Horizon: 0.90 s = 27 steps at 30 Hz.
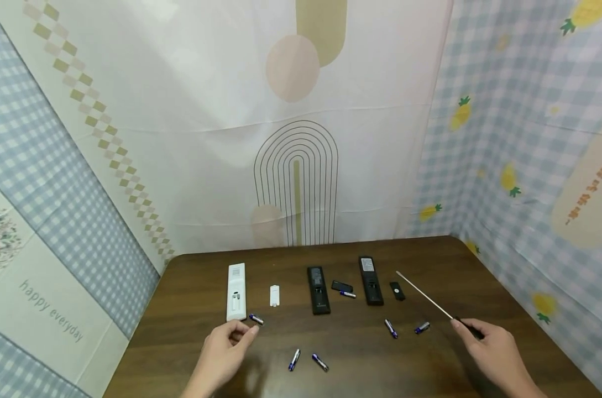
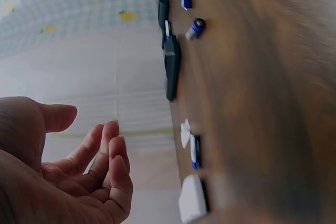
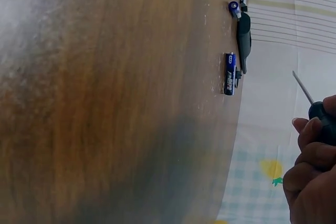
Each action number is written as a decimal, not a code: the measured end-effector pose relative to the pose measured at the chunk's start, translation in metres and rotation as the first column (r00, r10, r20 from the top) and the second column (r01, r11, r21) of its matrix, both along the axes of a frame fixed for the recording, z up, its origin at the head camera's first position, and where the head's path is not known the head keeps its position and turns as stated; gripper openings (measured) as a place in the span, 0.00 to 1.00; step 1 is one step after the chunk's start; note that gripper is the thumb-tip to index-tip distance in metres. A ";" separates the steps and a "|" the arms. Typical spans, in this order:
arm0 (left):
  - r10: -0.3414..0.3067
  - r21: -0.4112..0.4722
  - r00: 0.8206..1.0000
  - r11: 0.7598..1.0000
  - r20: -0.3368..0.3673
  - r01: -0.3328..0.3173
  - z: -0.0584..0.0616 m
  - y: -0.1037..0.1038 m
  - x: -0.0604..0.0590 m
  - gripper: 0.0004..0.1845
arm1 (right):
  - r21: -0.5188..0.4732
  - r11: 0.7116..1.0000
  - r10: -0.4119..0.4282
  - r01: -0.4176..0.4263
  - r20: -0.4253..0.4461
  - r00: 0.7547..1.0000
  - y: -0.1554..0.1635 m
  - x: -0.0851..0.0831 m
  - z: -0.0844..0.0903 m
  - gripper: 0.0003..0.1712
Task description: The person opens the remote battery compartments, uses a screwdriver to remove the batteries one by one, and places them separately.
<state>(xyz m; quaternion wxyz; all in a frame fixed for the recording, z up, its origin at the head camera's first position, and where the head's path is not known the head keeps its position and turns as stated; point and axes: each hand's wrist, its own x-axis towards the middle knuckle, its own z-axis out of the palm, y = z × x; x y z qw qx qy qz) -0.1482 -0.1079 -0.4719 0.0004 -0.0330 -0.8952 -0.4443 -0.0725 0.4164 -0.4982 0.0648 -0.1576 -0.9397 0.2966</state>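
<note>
My left hand (image 1: 242,331) hovers just above the table (image 1: 360,354), palm up and fingers loosely curled, holding nothing (image 2: 100,156). Its fingertips are beside a blue battery (image 1: 256,319) at the near end of the white remote (image 1: 236,291). My right hand (image 1: 467,327) grips the black handle of a long thin screwdriver (image 1: 425,298), whose shaft points up and to the left over the table. The handle (image 3: 323,116) shows in the right wrist view. Two black remotes (image 1: 318,289) (image 1: 370,279) lie face down with their battery bays uncovered.
A white cover (image 1: 274,295) and two black covers (image 1: 341,286) (image 1: 397,291) lie beside the remotes. Several loose batteries are scattered on the table, such as a pair (image 1: 294,359) near the front and another battery (image 1: 391,328) at right. Cloth walls enclose three sides.
</note>
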 end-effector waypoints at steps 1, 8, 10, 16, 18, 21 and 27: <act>0.010 -0.001 1.000 1.000 0.008 -0.010 -0.001 -0.003 0.002 0.11 | 0.001 1.000 -0.001 0.001 0.012 1.000 0.000 0.000 0.000 0.39; 0.059 -0.033 0.997 0.998 0.048 -0.058 -0.012 -0.014 0.005 0.13 | 0.021 1.000 0.007 -0.007 -0.006 1.000 -0.002 0.000 -0.003 0.37; 0.058 -0.042 0.997 0.998 0.052 -0.056 -0.014 -0.014 0.005 0.13 | 0.037 0.999 0.014 -0.013 -0.037 0.999 -0.004 0.001 -0.005 0.35; 0.034 -0.033 0.998 0.999 0.044 -0.033 -0.019 -0.008 0.009 0.12 | 0.057 0.998 0.020 -0.019 -0.022 1.000 -0.006 0.003 -0.010 0.35; 0.031 -0.030 0.999 0.999 0.042 -0.030 -0.021 -0.006 0.011 0.11 | 0.047 0.999 0.024 -0.025 0.015 1.000 -0.004 0.003 -0.011 0.37; 0.013 -0.026 0.999 1.000 0.050 -0.011 -0.024 -0.004 0.013 0.10 | -0.001 0.999 0.041 -0.041 0.092 0.995 -0.001 0.003 -0.012 0.40; -0.005 -0.031 0.996 0.999 0.089 0.008 -0.030 -0.003 0.017 0.11 | -0.053 0.997 0.071 -0.061 0.189 0.979 0.006 0.001 -0.015 0.43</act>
